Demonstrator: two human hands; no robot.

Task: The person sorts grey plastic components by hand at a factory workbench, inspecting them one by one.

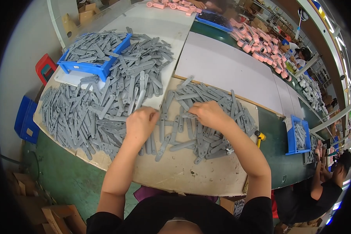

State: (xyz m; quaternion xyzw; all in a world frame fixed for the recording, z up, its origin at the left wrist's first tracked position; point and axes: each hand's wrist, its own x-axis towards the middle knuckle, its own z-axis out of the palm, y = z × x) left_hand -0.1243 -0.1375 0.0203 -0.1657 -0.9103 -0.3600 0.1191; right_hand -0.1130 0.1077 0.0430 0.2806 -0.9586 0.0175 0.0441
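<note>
Long, flat grey plastic strips with rounded ends lie in a large heap (78, 121) on the left of the table and in a smaller heap (214, 97) on the right. My left hand (141, 124) is closed at the right edge of the large heap; its curled fingers hide what they hold. Beside the smaller heap, my right hand (210, 114) pinches a grey plastic strip (188, 115), its end showing at the fingertips. More strips (171, 132) lie loose between and below my hands.
A blue crate (85, 68) heaped with grey strips stands at the far left. Pink parts (257, 43) are piled at the far right. A yellow-and-black tool (260, 135) and another blue crate (291, 136) sit right of my right arm. Another person (323, 183) works at the right.
</note>
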